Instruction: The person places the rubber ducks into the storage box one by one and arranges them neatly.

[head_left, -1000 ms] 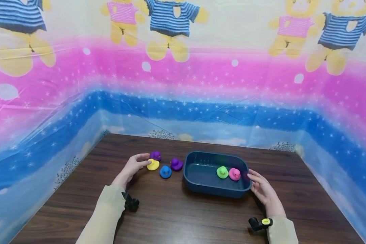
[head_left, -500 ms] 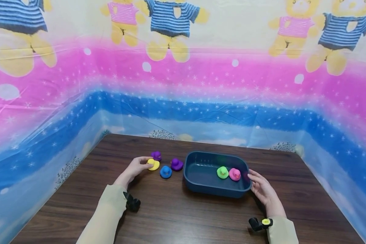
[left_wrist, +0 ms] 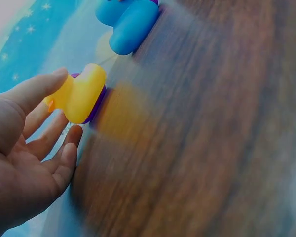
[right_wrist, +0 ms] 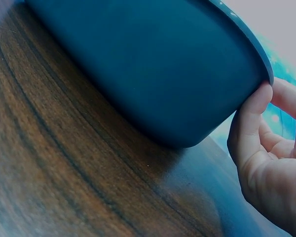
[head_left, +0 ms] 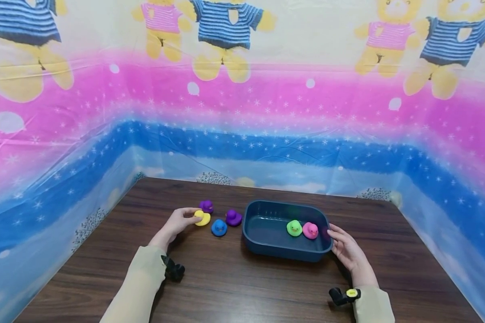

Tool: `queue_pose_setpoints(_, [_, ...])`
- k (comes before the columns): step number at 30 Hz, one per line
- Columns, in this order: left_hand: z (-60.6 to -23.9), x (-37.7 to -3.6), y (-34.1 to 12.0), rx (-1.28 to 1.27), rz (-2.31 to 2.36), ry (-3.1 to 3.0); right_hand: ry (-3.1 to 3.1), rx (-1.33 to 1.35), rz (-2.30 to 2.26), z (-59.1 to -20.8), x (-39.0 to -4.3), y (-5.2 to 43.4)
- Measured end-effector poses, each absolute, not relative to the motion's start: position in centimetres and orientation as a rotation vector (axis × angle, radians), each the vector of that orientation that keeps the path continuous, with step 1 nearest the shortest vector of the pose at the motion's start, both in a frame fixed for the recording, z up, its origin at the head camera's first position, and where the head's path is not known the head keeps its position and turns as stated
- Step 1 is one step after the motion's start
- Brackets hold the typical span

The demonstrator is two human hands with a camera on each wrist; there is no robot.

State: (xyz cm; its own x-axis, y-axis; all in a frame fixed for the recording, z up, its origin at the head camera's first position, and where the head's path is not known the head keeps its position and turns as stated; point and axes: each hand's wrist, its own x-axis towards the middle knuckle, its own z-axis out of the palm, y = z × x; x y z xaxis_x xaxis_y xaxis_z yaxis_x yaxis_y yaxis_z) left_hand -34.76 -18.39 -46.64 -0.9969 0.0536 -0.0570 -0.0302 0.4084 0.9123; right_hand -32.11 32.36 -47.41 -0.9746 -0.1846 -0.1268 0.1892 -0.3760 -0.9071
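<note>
Smooth plastic tub (head_left: 282, 251), wood-grain table (head_left: 250, 287)

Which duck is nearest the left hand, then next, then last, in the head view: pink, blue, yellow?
1. Yellow duck, held by the left hand.
2. Blue duck, on the table.
3. Pink duck, in the tub, right end.

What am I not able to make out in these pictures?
- Head: marks on the yellow label, too small to read.
- Head: part of the farther purple duck, hidden by the yellow duck.
- Left wrist: part of the yellow duck, covered by the left grip.
- Left wrist: part of the blue duck, cut off by the top edge.
- Right wrist: the tray's inside, hidden by its wall.
</note>
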Motion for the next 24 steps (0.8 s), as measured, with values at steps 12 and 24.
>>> queue_pose_setpoints(12, [-46.4,-34.4,-18.7,-0.074,1.726,2.594,1.604,0.0,-2.433,-47.5,-32.2,32.3])
queue_pose_setpoints(24, [-45.7,-33.3,-17.9,-0.268,1.823,2.618,1.622,0.02,-2.424,-47.5,-32.1,32.4])
